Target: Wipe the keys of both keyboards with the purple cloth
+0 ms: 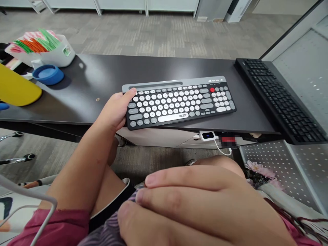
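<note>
A black and grey keyboard (179, 102) with round white keys, one red key and the word "acer" lies over the front part of the dark desk. My left hand (118, 109) grips its left end, thumb on top at the upper left corner and the other fingers hidden beneath. Close to the camera, large in view, is my right hand (194, 205), away from the keyboard and above my lap. Its fingers point left and lie side by side; nothing shows in them, though the palm side is hidden.
On the desk (102, 71) at left are a white basket (64, 51) of green and orange items, a blue round lid (48, 74) and a yellow cylinder (17, 87). A black keyboard (279, 95) lies at right by a panel. A white cabled device (208, 136) sits below the front edge.
</note>
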`<state>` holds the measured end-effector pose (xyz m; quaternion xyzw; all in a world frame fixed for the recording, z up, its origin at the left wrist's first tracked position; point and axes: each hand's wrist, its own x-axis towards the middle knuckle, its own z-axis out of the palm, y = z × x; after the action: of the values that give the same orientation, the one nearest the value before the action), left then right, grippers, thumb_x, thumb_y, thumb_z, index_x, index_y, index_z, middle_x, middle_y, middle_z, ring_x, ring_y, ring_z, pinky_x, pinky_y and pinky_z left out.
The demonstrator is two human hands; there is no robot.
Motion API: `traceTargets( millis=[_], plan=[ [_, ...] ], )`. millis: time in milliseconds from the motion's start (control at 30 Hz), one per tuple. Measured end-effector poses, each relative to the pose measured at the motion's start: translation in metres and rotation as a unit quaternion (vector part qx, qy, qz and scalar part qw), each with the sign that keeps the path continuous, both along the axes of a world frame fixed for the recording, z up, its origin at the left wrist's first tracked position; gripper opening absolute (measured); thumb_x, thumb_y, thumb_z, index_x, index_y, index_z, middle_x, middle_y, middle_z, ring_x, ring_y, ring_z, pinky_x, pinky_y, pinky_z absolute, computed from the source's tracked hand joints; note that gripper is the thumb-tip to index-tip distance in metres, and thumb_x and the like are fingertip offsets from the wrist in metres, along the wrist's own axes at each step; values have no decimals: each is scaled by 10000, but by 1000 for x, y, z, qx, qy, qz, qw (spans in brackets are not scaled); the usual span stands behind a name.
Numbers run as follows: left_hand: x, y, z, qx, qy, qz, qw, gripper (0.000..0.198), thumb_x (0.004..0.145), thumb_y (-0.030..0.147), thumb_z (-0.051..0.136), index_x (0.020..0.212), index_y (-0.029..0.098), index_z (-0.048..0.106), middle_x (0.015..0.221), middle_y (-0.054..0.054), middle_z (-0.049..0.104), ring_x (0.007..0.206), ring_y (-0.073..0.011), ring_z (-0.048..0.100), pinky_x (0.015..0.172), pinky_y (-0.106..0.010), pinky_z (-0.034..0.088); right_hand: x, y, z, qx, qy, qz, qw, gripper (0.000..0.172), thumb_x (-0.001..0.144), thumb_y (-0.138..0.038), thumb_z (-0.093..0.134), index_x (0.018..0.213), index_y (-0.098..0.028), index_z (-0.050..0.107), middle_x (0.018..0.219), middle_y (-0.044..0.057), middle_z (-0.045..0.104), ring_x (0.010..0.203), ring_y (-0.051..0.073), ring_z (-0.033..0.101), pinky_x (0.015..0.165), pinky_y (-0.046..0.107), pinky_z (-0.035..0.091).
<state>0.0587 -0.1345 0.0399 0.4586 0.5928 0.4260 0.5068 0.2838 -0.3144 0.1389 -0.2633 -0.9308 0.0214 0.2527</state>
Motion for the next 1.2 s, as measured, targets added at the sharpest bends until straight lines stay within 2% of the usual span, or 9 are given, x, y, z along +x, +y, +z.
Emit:
traceTargets(
  millis=[233, 400, 533, 667, 767, 833, 933, 1033, 1200],
  plan=[
    [-3, 1, -2, 0, -13, -6, 1000, 311, 947, 511, 695, 902, 203, 698, 848, -113, 790, 973, -314, 781, 772, -346, 637, -15, 11, -10, -85, 21, -77, 993, 328, 909, -462, 699, 1219, -551, 760, 1107, -149, 811, 1016, 240, 779, 946, 351, 668],
    [-5, 0, -1, 0, -32, -20, 999, 303, 955, 490, 691, 909, 191, 708, 910, -123, 803, 950, -285, 782, 762, -328, 638, 3, 40, -14, -164, -33, -114, 979, 439, 1048, -278, 542, 1464, -385, 633, 1067, -18, 823, 862, 204, 757, 774, 318, 597],
    [-5, 1, -4, -11, -59, -36, 998, 302, 963, 505, 669, 929, 207, 704, 960, -123, 807, 990, -293, 787, 808, -357, 652, 17, 62, -24, -176, -72, -156, 969, 298, 1096, -281, 486, 1220, -236, 753, 905, 41, 797, 702, 184, 695, 636, 287, 461],
    [-5, 1, -4, -15, -64, -37, 997, 295, 945, 513, 688, 943, 218, 707, 957, -117, 809, 995, -302, 791, 827, -377, 661, 28, 72, -26, -100, -43, -289, 951, 326, 1103, -354, 469, 1175, -254, 771, 868, 51, 786, 694, 213, 691, 621, 314, 419],
    [-5, 1, -4, -15, -69, -39, 997, 296, 938, 514, 698, 947, 218, 713, 966, -120, 811, 984, -303, 792, 829, -385, 664, 29, 75, -27, 13, 38, -426, 904, 401, 1131, -369, 388, 1319, -261, 726, 965, 79, 798, 780, 238, 723, 649, 345, 431],
    [-5, 1, -3, -16, -75, -41, 996, 298, 936, 513, 703, 948, 215, 720, 968, -125, 811, 977, -306, 793, 824, -391, 666, 23, 80, -34, 45, 49, -463, 884, 425, 1146, -358, 357, 1369, -250, 701, 949, 80, 797, 767, 231, 726, 645, 346, 426],
    [-5, 0, -2, -20, -69, -38, 997, 302, 937, 513, 700, 953, 212, 722, 963, -128, 812, 980, -305, 793, 834, -391, 665, 8, 89, -55, 16, -24, -390, 921, 364, 1139, -306, 410, 1338, -237, 707, 962, 68, 811, 823, 223, 752, 647, 320, 450],
    [-5, 1, -3, -18, -70, -37, 997, 306, 931, 511, 703, 971, 209, 721, 994, -131, 816, 997, -301, 791, 853, -383, 661, -5, 98, -76, -32, -86, -273, 958, 308, 1109, -200, 463, 1310, -206, 696, 1191, 89, 808, 1126, 239, 748, 739, 312, 531],
    [-6, 2, -5, -18, -80, -40, 996, 309, 928, 505, 711, 976, 200, 725, 983, -128, 817, 989, -302, 793, 868, -394, 661, -12, 100, -85, -42, -87, -255, 962, 295, 1112, -199, 463, 1270, -159, 709, 1346, 146, 751, 1265, 256, 703, 922, 357, 570]
  ],
)
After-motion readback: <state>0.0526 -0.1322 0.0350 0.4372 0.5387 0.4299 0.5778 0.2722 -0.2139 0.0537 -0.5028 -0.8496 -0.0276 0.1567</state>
